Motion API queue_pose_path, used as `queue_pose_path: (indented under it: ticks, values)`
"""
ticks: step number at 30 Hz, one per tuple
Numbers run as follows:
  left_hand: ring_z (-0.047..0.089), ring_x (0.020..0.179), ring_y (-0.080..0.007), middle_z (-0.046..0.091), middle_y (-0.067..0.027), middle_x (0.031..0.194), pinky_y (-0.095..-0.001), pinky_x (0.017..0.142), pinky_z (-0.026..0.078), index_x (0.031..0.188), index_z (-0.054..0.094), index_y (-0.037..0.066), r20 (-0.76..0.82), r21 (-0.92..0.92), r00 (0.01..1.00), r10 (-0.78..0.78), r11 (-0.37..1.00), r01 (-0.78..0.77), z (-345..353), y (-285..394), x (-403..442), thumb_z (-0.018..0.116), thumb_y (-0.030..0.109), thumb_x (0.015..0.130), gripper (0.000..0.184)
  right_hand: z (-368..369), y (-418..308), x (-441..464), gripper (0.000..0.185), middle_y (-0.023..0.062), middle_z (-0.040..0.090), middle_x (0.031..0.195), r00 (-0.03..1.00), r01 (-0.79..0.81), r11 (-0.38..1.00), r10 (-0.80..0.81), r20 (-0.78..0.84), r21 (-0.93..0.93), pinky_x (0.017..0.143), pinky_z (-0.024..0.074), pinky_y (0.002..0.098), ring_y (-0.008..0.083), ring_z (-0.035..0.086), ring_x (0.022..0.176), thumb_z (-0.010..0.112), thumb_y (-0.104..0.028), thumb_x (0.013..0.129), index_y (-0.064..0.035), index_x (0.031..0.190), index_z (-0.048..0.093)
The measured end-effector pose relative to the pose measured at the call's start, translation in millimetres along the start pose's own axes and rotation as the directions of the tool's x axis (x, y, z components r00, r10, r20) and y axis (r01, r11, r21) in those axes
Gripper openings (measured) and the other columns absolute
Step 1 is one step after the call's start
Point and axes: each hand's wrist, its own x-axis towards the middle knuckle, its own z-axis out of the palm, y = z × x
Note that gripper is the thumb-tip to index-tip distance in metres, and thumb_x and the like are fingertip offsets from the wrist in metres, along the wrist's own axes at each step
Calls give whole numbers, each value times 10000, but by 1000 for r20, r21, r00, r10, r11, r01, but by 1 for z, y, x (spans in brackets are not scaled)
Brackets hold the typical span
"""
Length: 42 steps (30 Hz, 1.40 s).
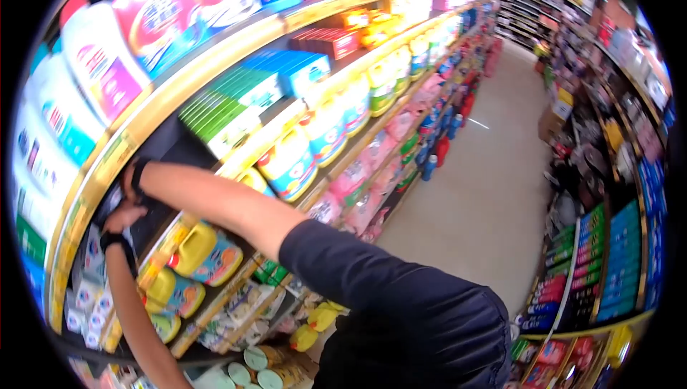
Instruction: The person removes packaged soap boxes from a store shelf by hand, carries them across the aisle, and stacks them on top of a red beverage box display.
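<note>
Both of my arms reach into a dark gap on the middle shelf at the left. My left hand (124,217), with a black band at the wrist, is curled at a pale, shiny item that I cannot make out. Just above it, my right hand (132,180) lies in shadow, also with a black wristband; its fingers are hidden. White packs with blue marks (89,296) stand below my left hand. Green boxes (225,120) are lined up on the same shelf, to the right of my right hand.
Yellow jugs (207,253) fill the shelf below. Large detergent bottles (104,56) stand on the shelf above, behind its yellow price rail (179,70). Lidded tubs (279,376) sit low down. An aisle floor (476,167) runs back to stocked shelving (619,260) opposite.
</note>
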Motion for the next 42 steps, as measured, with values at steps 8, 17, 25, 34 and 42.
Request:
queue_pose_path:
  ticks: [8, 17, 25, 34, 42]
  values:
    - [375, 1544, -392, 335, -245, 1696, -439, 1240, 357, 1561, 500, 62, -365, 277, 871, -328, 855, 439, 3, 90, -30, 782, 240, 807, 824, 15, 8, -4, 478, 208, 688, 1313, 1000, 12, 1000, -12, -7, -3, 1058, 484, 480, 382, 634, 1241, 697, -266, 831, -66, 1265, 718]
    - [302, 1587, -348, 269, -109, 1756, -426, 1266, 341, 1672, 347, 182, -592, 339, 796, -128, 856, 390, 5, 88, -16, 691, 239, 933, 817, 4, 4, -10, 494, 202, 652, 1373, 1000, -8, 1000, 8, -22, -5, 1090, 457, 486, 381, 597, 1298, 679, -248, 851, -76, 1314, 685]
    - [392, 1550, -341, 415, -176, 1676, -471, 1256, 334, 1680, 313, 195, -553, 502, 833, 16, 804, 318, 24, 122, -25, 578, 218, 990, 740, -14, 14, -21, 511, 196, 621, 1425, 998, -54, 996, 55, 9, -67, 1119, 433, 492, 380, 564, 1348, 662, -232, 868, -85, 1358, 657]
    - [338, 1571, -356, 364, -173, 1703, -447, 1248, 346, 1610, 428, 121, -780, 228, 612, -131, 851, 473, 15, 123, -38, 543, 153, 1018, 603, -31, 54, -4, 732, 220, 463, 1640, 845, -206, 961, 270, 462, -183, 1248, 327, 502, 387, 420, 1531, 676, -205, 866, -48, 1564, 520]
    - [412, 1526, -369, 458, -186, 1640, -455, 1221, 379, 1559, 492, 63, -872, 177, 483, -74, 873, 454, 21, 140, -30, 482, 160, 1076, 493, -25, 54, -18, 761, 223, 516, 1594, 905, -78, 935, 212, 368, -346, 1207, 388, 500, 379, 467, 1497, 803, -202, 803, -25, 1508, 578]
